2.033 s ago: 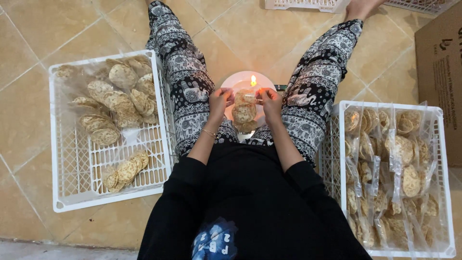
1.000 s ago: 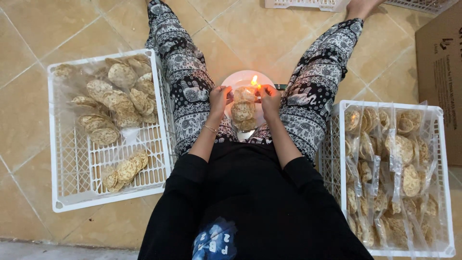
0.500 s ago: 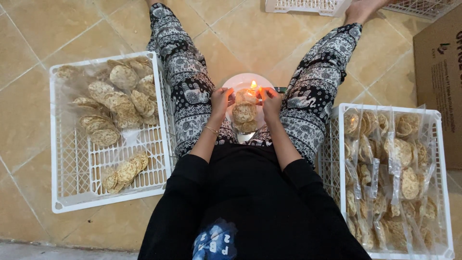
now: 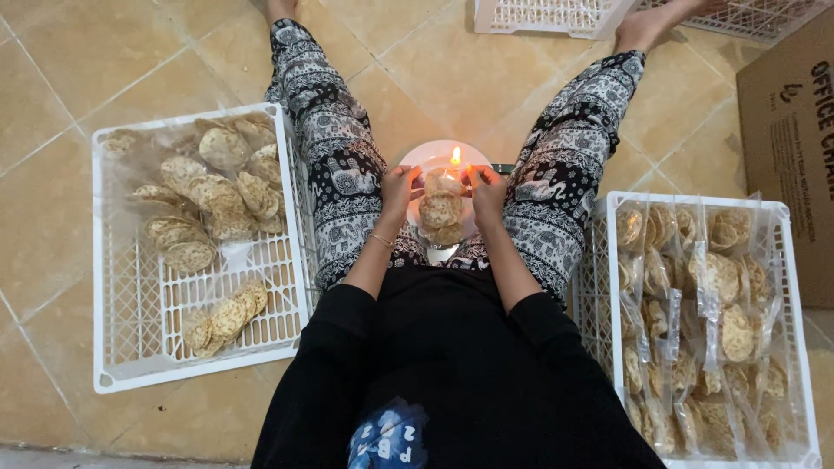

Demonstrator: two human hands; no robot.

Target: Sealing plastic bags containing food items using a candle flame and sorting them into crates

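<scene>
Pinched at its top corners between left hand [image 4: 400,189] and right hand [image 4: 486,187]: a clear bag of round crackers [image 4: 441,211], hanging between the knees over a white plate [image 4: 424,157], top edge right beside the candle flame [image 4: 455,156]. Judged step: heat-sealing the bag's mouth. Next calls for a taut, steady edge drawn past the flame without lingering, fingertips kept clear.

Counted: one flame, one plate, one bag in hand. Two white crates alongside:
- left crate [image 4: 130,356], with a heap of loose crackers [image 4: 213,187], too overlapped to count, and one small stack nearer;
- right crate [image 4: 608,260], packed with filled bags [image 4: 721,287], number unclear.

Two more crates [image 4: 547,16] at the far edge, cut off. One cardboard box [image 4: 790,130] far right.
</scene>
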